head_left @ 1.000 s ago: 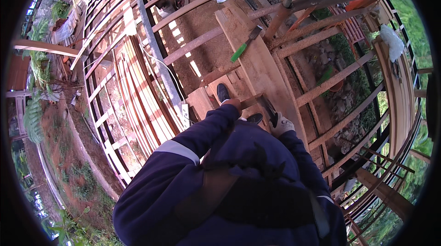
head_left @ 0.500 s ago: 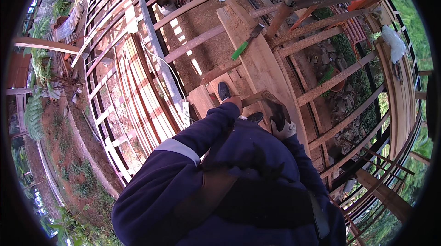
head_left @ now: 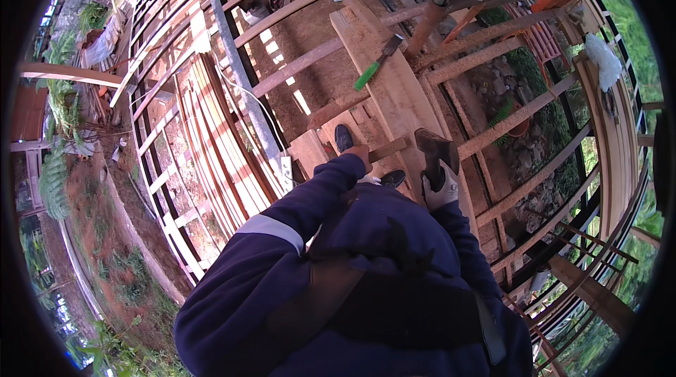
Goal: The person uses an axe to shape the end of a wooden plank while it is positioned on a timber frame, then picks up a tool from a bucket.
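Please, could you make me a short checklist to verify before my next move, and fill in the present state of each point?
1. Left hand has hold of the wooden piece: ok.
2. Right hand has hold of the dark piece: ok.
3. Wooden piece and dark piece firmly joined: cannot tell; the place where they meet is unclear.
4. Plank free of loose tools: not ok; a green-handled tool lies on it.
5. Both feet firmly placed: cannot tell; the left shoe shows, but the right shoe is partly hidden.
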### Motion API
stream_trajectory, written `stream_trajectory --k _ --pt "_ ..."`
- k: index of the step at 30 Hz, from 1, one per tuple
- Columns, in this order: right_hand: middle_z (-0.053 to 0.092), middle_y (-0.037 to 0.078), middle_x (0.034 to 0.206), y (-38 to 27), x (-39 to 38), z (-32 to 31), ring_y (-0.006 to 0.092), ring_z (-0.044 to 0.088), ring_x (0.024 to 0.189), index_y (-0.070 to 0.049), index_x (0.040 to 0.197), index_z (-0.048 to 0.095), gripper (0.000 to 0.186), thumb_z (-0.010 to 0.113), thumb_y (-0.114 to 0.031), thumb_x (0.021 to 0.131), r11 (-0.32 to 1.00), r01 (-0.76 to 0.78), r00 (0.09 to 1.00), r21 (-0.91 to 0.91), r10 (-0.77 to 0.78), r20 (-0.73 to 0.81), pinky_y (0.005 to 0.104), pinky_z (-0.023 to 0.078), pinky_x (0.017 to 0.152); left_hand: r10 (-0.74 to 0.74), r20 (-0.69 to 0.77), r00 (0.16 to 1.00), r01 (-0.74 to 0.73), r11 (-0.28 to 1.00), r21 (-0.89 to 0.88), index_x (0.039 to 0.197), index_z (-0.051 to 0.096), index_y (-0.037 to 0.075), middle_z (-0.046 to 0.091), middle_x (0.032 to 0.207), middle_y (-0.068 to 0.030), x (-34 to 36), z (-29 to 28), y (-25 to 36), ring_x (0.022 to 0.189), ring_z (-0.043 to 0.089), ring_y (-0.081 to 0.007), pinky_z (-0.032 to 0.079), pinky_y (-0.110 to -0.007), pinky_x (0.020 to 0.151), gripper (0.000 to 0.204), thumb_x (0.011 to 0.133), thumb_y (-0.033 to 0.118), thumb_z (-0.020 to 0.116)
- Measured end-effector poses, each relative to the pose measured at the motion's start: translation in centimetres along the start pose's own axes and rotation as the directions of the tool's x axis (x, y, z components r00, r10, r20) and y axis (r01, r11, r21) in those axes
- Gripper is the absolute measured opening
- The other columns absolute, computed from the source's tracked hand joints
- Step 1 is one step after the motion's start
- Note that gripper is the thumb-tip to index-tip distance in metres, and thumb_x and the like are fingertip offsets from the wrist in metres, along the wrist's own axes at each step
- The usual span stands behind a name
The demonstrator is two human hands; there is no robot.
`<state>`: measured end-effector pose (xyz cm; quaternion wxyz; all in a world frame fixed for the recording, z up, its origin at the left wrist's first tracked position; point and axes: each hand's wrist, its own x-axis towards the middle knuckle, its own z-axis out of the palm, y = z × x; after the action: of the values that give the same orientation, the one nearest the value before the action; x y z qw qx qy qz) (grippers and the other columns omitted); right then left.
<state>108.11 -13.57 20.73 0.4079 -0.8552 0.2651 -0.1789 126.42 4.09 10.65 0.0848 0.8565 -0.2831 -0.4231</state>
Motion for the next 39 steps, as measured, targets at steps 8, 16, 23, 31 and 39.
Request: stream_trajectory --k 8,16,23,31,39 --pt "0.064 0.012 0.072 8.1 -4.3 -1.3 0.0242 0.065 0.066 -0.001 0.091 0.056 0.029 0.068 -0.023 0.076 0.851 -0.525 0.828 0.001 0.511 0.230 0.0348 0.050 0.060 0.013 0.265 0.964 0.190 0.663 -0.724 0.111 0.052 0.002 0.059 0.079 -0.0072 -2.8 -5.0 -0.2 0.069 0.061 -0.0152 0.052 -0.032 0.061 0.047 0.081 0.036 0.065" --pt "0.064 0.014 0.082 11.3 -6.7 -2.5 0.0183 0.064 0.061 -0.001 0.098 0.055 0.035 0.073 -0.014 0.071 0.872 -0.462 0.848 -0.161 0.488 0.208 0.0320 0.051 0.057 0.028 0.096 0.995 0.081 0.334 -0.939 0.107 0.053 0.000 0.057 0.080 -0.0063 0.1 -2.2 -7.3 0.068 0.059 -0.0182 0.053 -0.034 0.059 0.051 0.075 0.035 0.073" --pt "0.061 0.019 0.104 9.8 -4.7 -4.2 0.0317 0.058 0.100 -0.003 0.119 0.047 0.067 0.072 -0.038 0.068 0.767 -0.321 0.783 -0.555 0.545 0.300 0.0391 0.048 0.084 -0.145 -0.101 0.984 -0.064 0.238 -0.969 0.120 0.045 -0.001 0.059 0.096 -0.0130 -2.9 -4.0 -5.6 0.082 0.061 -0.0204 0.051 -0.031 0.072 0.051 0.079 0.021 0.067" --pt "0.060 0.016 0.110 4.5 0.3 -4.4 0.0299 0.058 0.102 -0.005 0.117 0.051 0.063 0.067 -0.045 0.070 0.597 -0.128 0.713 -0.792 0.611 0.345 0.0381 0.046 0.087 -0.006 -0.137 0.991 -0.136 0.077 -0.988 0.114 0.054 0.003 0.062 0.093 -0.0049 -1.0 -5.5 -2.8 0.083 0.061 -0.0157 0.050 -0.029 0.073 0.038 0.078 0.012 0.065" --pt "0.061 0.016 0.103 -4.6 8.7 4.5 0.0230 0.062 0.093 -0.003 0.120 0.047 0.056 0.069 -0.024 0.073 0.955 -0.265 0.861 0.136 0.171 0.480 0.0319 0.048 0.078 0.144 -0.214 0.966 -0.237 0.169 -0.957 0.114 0.053 0.003 0.063 0.096 -0.0047 2.1 -8.5 4.8 0.089 0.060 -0.0152 0.051 -0.031 0.077 0.048 0.074 0.019 0.073"
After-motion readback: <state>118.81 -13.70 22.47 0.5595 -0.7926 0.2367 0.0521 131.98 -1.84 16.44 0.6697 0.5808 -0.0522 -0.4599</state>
